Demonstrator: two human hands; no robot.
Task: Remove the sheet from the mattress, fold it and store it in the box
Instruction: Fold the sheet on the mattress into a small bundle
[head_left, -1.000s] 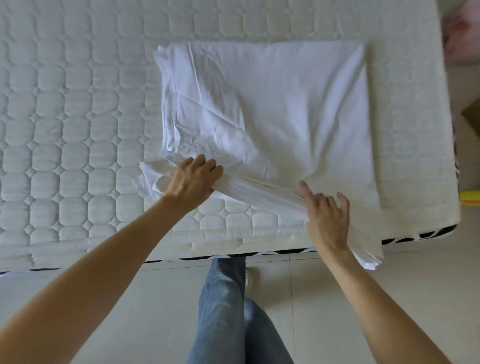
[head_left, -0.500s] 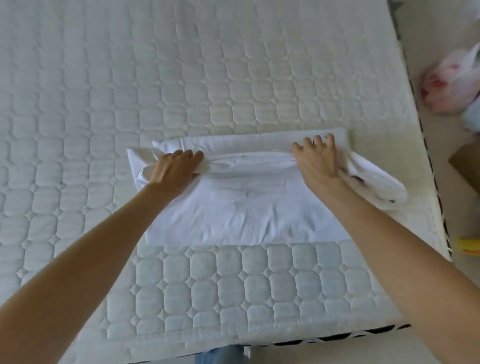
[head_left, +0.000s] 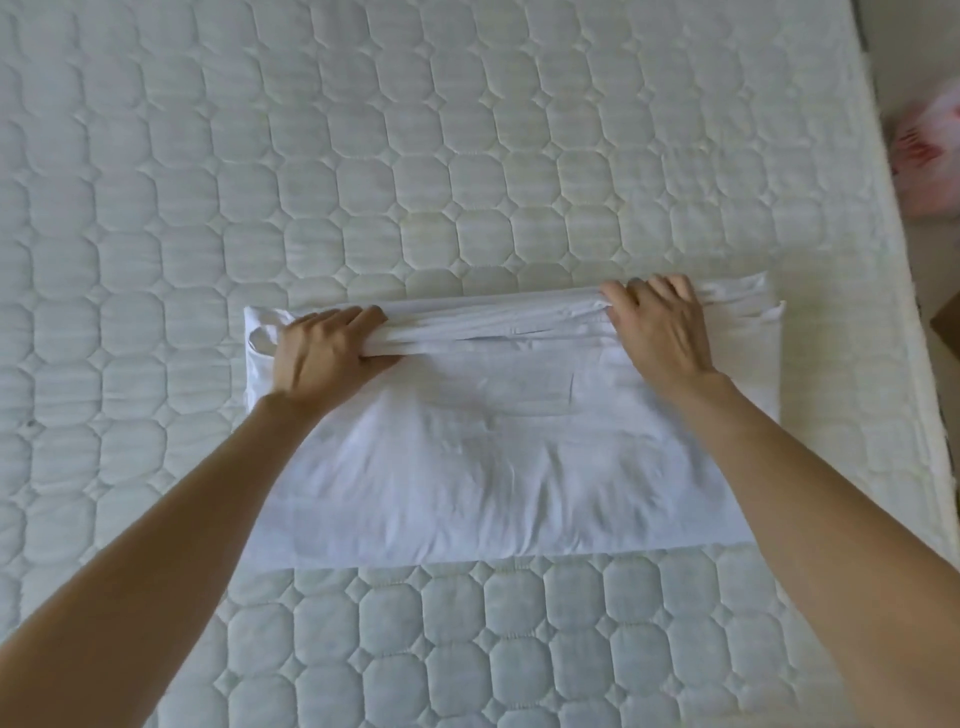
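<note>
The white folded cotton sheet (head_left: 493, 457) lies on the quilted white mattress (head_left: 415, 156), mid-fold. The left hand (head_left: 324, 353) and right hand (head_left: 660, 332) curl closed on its bunched far edge; next they must flatten it, then fold again.

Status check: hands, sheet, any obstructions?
Left hand and right hand both shut on sheet far edge. Sheet folded, flat on mattress. Nothing in the way.

A home bedroom: a bare quilted mattress (head_left: 467, 156) fills nearly the whole view, with pale floor (head_left: 904, 62) along its right edge where a pink-and-white plastic bag (head_left: 930, 156) lies
</note>
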